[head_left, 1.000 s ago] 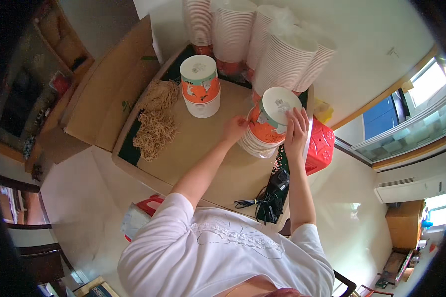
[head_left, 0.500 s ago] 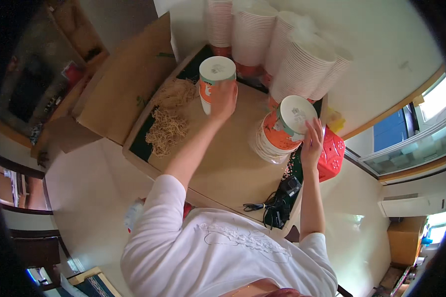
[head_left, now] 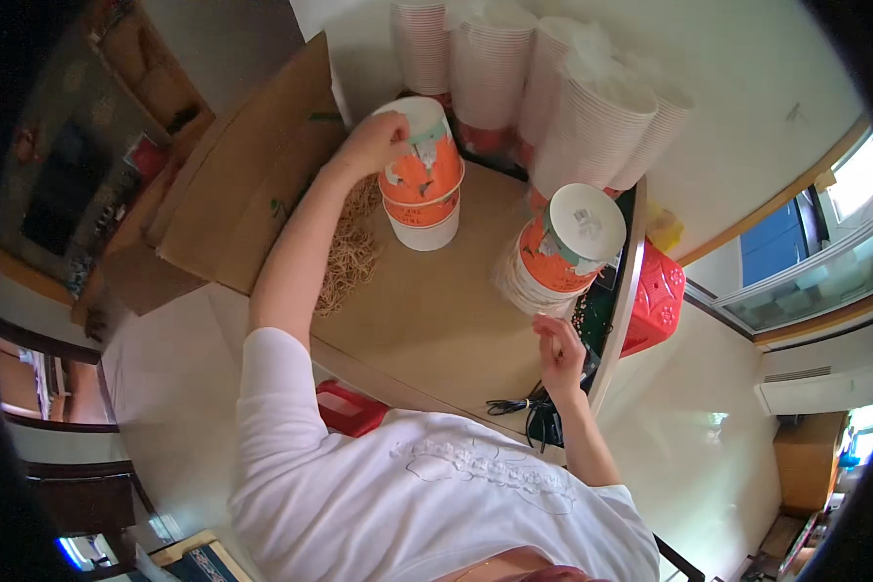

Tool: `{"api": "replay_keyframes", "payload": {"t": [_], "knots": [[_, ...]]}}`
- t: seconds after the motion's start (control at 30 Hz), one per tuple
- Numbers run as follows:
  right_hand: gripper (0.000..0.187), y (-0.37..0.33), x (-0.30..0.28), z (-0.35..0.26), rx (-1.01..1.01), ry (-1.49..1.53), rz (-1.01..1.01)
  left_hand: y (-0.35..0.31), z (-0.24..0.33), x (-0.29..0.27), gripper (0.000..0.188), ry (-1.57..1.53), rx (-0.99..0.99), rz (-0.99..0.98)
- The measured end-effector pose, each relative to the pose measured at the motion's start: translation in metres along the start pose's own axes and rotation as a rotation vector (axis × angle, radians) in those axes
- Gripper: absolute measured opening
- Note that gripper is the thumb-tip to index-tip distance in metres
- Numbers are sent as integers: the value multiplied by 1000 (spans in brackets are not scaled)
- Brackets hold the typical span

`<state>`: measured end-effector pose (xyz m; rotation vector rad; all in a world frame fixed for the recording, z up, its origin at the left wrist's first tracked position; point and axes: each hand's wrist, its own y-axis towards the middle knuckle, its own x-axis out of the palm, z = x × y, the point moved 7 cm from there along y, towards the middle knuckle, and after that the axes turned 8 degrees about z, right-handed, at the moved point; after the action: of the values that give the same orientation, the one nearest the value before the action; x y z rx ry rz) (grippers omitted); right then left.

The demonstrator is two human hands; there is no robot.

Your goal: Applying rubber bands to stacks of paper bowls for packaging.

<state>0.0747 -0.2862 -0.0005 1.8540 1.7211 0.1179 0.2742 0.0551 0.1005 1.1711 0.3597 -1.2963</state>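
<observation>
A stack of upside-down orange, green and white paper tubs (head_left: 425, 181) stands on the brown cardboard, left of its middle. My left hand (head_left: 378, 141) is at the upper left of this stack, its fingers bent and closed on the edge of the top tub. A second stack of upside-down paper tubs (head_left: 553, 262) leans at the right, its lower part wrapped in clear plastic. Just below that stack is my right hand (head_left: 560, 354), apart from the tubs, with curled fingers and nothing visible in them.
Tall wrapped stacks of white tubs (head_left: 592, 121) line the wall. Straw-like shreds (head_left: 347, 262) lie beside an opened carton (head_left: 252, 165) at the left. Black cables (head_left: 519, 405) lie at the near edge, and a red plastic stool (head_left: 658, 301) stands at the right.
My left hand has shifted from the right side of the left stack to its upper left. My right hand has left the right-hand tub and come down toward me.
</observation>
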Motion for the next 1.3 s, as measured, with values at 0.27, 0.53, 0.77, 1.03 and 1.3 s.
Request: {"api": "replay_keyframes", "payload": {"t": [0.27, 0.53, 0.77, 1.03, 1.3], "knots": [[39, 19, 75, 50, 266, 420, -116, -56, 74, -94, 13, -424, -124, 181], [34, 35, 105, 21, 519, 535, -327, -229, 58, 6, 29, -1381, -762, 21], [47, -33, 76, 110, 181, -271, -368, -208, -50, 59, 61, -605, -680, 79], [54, -39, 95, 76, 490, -605, -600, -107, -133, 84, 70, -737, -785, 235], [49, 115, 211, 54, 866, 276, -165, -87, -150, 112, 67, -741, -745, 284]]}}
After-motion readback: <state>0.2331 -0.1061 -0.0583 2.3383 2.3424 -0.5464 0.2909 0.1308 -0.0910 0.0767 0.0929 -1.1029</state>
